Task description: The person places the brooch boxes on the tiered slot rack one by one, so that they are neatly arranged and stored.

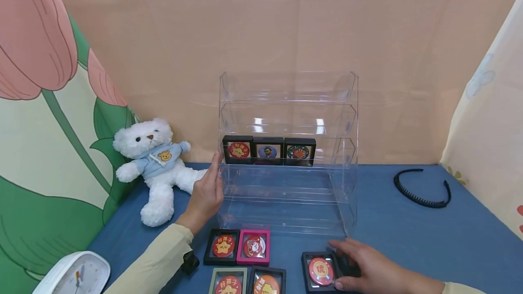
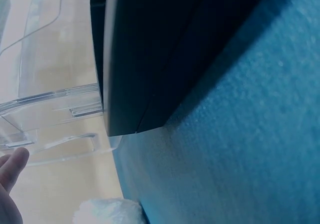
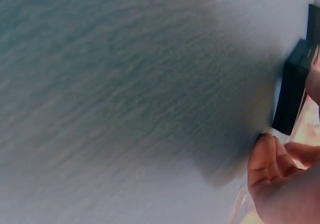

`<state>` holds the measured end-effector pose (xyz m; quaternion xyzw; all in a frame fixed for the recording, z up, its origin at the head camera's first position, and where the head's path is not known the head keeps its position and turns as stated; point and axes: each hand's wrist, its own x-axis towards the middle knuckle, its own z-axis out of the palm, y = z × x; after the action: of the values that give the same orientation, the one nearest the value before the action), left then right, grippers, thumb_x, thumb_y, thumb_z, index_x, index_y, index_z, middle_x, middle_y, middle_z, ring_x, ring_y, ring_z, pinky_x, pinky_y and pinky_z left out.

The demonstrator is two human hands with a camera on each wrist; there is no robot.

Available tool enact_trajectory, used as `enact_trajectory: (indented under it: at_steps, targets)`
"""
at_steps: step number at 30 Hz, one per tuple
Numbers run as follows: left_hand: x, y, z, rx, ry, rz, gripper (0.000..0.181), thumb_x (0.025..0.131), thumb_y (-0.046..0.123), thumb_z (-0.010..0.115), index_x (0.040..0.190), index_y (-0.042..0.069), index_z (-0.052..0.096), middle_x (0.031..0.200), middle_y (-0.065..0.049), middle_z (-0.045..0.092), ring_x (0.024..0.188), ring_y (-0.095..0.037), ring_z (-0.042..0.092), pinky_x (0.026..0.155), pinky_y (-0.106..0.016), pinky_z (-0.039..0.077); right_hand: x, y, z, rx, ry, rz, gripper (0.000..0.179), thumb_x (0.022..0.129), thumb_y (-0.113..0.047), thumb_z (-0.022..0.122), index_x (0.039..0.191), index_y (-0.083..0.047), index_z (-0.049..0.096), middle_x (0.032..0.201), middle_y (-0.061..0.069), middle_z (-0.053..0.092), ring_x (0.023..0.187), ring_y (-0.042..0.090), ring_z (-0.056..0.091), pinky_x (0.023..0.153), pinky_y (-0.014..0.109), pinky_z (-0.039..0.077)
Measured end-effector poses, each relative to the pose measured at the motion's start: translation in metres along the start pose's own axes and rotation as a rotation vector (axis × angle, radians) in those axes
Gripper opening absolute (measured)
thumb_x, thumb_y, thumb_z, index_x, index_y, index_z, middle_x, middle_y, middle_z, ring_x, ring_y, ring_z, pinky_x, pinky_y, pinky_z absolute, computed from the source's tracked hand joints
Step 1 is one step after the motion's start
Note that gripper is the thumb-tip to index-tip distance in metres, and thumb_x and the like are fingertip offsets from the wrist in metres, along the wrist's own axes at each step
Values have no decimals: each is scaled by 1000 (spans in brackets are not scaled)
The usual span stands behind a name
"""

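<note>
My left hand (image 1: 206, 196) rests with fairly straight fingers against the left side of a clear tiered acrylic display rack (image 1: 282, 232). On a middle tier stand three black-framed badges, including a blue one (image 1: 268, 151). My right hand (image 1: 373, 264) grips the right side of a black badge case (image 1: 320, 272) holding a round red badge, fingers at its upper corner and thumb lower down. A dark part lies in the hand's shadow, hard to make out. In the right wrist view, curled fingers (image 3: 265, 159) are beside a black case (image 3: 294, 89).
Badge cases in black (image 1: 223, 247), pink (image 1: 254, 247), green (image 1: 228, 281) and black (image 1: 267, 281) lie before the rack. A white teddy bear (image 1: 159, 171) sits left, a white clock (image 1: 77, 273) front left, and a black headband (image 1: 422, 199) right on the blue cloth.
</note>
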<state>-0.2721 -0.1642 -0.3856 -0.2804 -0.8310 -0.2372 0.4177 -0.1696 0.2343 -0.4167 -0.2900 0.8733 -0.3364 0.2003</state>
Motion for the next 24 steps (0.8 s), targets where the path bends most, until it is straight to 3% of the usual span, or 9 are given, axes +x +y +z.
enact_trajectory:
  at_steps: [3,5,10,14,19,24]
  targets:
    - [0,-1,0,0,7,7,53,104,24,27,149,-2,19,146,-17,36,113,-35,54,79,-40,52,-4,-3,-3,71,-28,12,60,85,-34,70,133,-3,50,104,-1,51,85,10,52,67,28,48]
    - [-1,-1,1,0,8,10,52,104,22,28,149,-2,19,146,-17,35,113,-35,54,79,-40,52,-3,6,-3,113,-39,3,55,85,-32,71,131,-8,53,103,0,50,85,12,52,67,27,48]
    - [0,-1,1,-1,3,9,52,103,18,31,149,-1,18,147,-17,35,113,-35,54,80,-40,51,-3,15,-2,145,-45,-59,49,87,-30,70,129,-10,55,104,0,50,85,11,52,65,25,47]
    - [0,-1,1,-2,1,7,52,103,17,32,150,-1,17,146,-17,35,114,-34,53,81,-41,51,-7,-1,-5,164,-34,-43,47,86,-27,70,125,-5,55,103,2,49,84,12,52,65,25,47]
    - [0,0,0,1,-3,4,53,103,17,32,150,-1,17,146,-17,36,115,-34,53,81,-40,51,-8,-3,-4,170,-6,-21,45,84,-26,73,121,-7,55,102,3,51,82,13,53,66,26,47]
    - [0,-1,0,13,-2,10,52,103,20,29,149,-2,18,146,-18,36,111,-35,56,78,-40,52,-11,-5,0,273,-10,-55,44,85,-20,72,120,-3,50,101,2,60,85,14,60,71,26,51]
